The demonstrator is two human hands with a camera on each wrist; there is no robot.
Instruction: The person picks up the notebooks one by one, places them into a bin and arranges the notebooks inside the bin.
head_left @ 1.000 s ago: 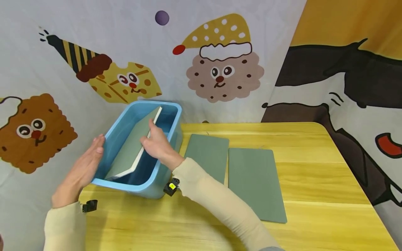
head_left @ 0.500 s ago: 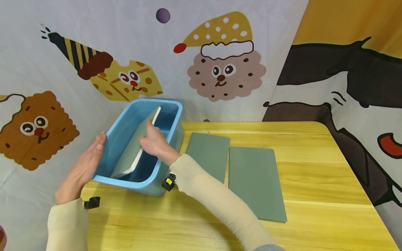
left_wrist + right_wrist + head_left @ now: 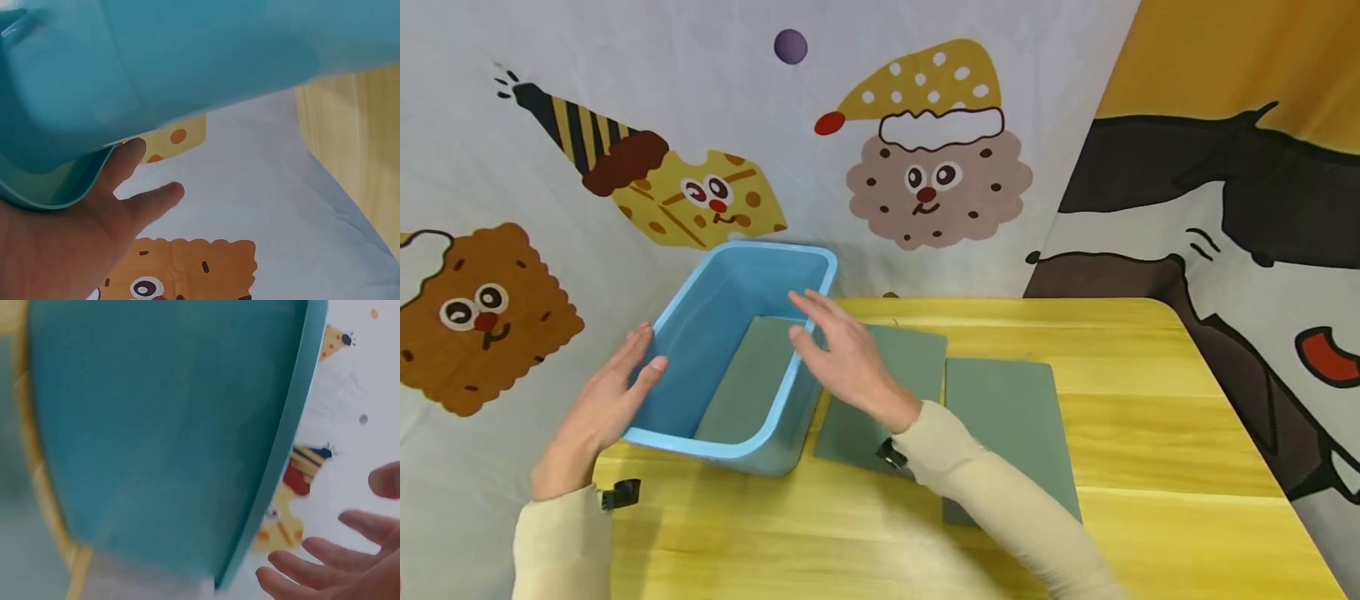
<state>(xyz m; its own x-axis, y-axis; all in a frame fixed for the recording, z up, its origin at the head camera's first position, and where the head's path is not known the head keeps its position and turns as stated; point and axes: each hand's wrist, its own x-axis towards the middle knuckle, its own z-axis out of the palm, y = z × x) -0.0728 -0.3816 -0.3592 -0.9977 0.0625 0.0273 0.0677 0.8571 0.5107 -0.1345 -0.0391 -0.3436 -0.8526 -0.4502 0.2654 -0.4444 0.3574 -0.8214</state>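
A light blue plastic tub [image 3: 681, 375] stands at the back left of the wooden table. Flat on its floor lies a rectangular grey-green board [image 3: 745, 392], partly hidden by the near right wall. My left hand [image 3: 597, 408] rests along the tub's left rim, thumb over the edge; in the left wrist view, its fingers [image 3: 153, 203] reach out straight beside the blue wall. Over the right rim hovers my right hand [image 3: 853, 362], fingers spread and holding nothing. Spread fingers [image 3: 337, 555] also show beside the rim in the right wrist view.
Right of the tub, two more grey-green boards, a left one [image 3: 913, 358] and a right one [image 3: 1000, 417], lie flat side by side on the table [image 3: 1165, 433]. My right forearm passes above them. A cartoon-printed cloth [image 3: 715, 75] hangs close behind the tub.
My right hand has let go of the board and moved right, out of the tub. The board has gone from tilted to lying flat inside. My left thumb now spreads over the rim.
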